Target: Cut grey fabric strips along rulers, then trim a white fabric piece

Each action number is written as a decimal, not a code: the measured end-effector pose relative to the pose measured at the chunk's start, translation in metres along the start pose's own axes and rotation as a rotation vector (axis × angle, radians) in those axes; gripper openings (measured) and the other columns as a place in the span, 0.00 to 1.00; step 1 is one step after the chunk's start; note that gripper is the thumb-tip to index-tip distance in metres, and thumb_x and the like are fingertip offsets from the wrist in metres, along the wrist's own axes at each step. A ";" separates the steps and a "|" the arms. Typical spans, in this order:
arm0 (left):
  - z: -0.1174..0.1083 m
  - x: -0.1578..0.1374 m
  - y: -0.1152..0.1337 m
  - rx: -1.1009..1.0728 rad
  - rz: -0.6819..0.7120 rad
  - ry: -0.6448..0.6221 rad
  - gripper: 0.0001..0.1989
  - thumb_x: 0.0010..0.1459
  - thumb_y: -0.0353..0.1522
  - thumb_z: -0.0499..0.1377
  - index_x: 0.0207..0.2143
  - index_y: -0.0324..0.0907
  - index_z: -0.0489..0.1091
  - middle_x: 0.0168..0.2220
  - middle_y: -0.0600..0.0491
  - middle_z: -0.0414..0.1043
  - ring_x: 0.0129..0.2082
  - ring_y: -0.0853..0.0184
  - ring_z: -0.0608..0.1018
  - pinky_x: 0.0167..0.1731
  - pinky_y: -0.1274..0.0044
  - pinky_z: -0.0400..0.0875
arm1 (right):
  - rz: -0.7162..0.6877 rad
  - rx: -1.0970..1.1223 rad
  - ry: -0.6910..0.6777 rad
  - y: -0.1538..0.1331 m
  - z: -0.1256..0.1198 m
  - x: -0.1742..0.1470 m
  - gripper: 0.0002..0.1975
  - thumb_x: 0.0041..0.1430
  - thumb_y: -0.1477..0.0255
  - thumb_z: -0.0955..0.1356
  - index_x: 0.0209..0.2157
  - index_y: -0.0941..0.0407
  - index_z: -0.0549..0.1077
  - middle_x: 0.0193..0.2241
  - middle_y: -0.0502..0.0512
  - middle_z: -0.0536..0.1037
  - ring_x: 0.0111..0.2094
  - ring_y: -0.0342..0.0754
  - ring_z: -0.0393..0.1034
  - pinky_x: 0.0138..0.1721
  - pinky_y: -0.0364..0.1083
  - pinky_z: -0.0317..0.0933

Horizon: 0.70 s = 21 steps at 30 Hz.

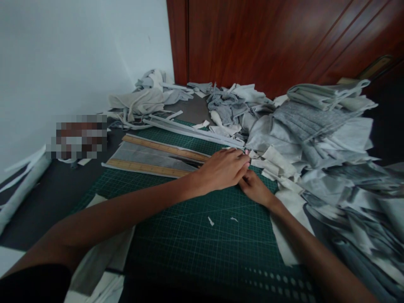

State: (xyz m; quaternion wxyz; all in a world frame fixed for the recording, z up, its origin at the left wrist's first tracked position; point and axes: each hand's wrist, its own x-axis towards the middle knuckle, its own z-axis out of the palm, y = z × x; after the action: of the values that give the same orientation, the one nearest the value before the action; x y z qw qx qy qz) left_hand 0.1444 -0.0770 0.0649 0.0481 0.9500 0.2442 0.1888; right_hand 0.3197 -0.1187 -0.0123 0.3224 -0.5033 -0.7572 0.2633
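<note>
Over the right end of a grey fabric piece [142,152], my left hand [224,167] is closed with its fingers curled down. My right hand [255,187] meets its fingertips from the right, also closed. What either hand pinches is hidden behind the fingers. Two wooden rulers [151,168] lie lengthwise along the fabric's edges. Dark pointed blades, seemingly scissors [184,161], rest on the fabric between the rulers, their other end hidden by my left hand. Beneath everything is a green gridded cutting mat [195,244].
Heaped grey and white fabric [315,122] fills the right side. More scraps [142,99] lie along the back, by a wooden door [252,42] and a white wall [78,54]. Long cut strips [195,130] lie behind the rulers. Small scraps [211,221] dot the mat.
</note>
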 end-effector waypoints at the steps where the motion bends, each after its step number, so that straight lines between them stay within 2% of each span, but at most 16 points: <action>1: 0.002 0.000 -0.001 -0.018 0.005 0.002 0.15 0.71 0.30 0.46 0.49 0.36 0.71 0.47 0.45 0.76 0.48 0.60 0.77 0.49 0.68 0.72 | 0.004 0.004 0.000 0.000 0.000 0.000 0.16 0.66 0.67 0.62 0.29 0.56 0.77 0.28 0.54 0.77 0.32 0.47 0.69 0.36 0.48 0.66; 5: 0.008 0.001 -0.003 -0.048 0.012 -0.001 0.12 0.68 0.28 0.49 0.43 0.35 0.72 0.44 0.45 0.76 0.45 0.60 0.78 0.46 0.69 0.73 | 0.022 0.022 -0.004 0.000 -0.001 -0.001 0.15 0.64 0.66 0.64 0.28 0.56 0.77 0.27 0.54 0.77 0.31 0.47 0.68 0.34 0.48 0.66; 10: 0.009 0.004 -0.005 -0.081 0.008 0.021 0.14 0.68 0.28 0.48 0.46 0.34 0.71 0.44 0.44 0.77 0.44 0.60 0.79 0.44 0.70 0.73 | 0.043 0.049 -0.004 -0.004 -0.004 0.001 0.16 0.64 0.64 0.64 0.27 0.57 0.76 0.29 0.55 0.78 0.32 0.48 0.70 0.33 0.48 0.67; 21: 0.014 0.000 -0.001 -0.086 0.005 0.023 0.12 0.68 0.29 0.49 0.43 0.34 0.71 0.42 0.44 0.76 0.41 0.60 0.79 0.41 0.70 0.73 | 0.049 0.062 0.016 -0.007 -0.006 -0.001 0.11 0.59 0.70 0.65 0.23 0.55 0.70 0.24 0.52 0.75 0.26 0.46 0.68 0.28 0.45 0.66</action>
State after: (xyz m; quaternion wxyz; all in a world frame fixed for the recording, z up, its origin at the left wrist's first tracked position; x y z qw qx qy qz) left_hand 0.1493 -0.0767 0.0517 0.0858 0.9453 0.2341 0.2101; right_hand 0.3202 -0.1220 -0.0038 0.3373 -0.5136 -0.7336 0.2902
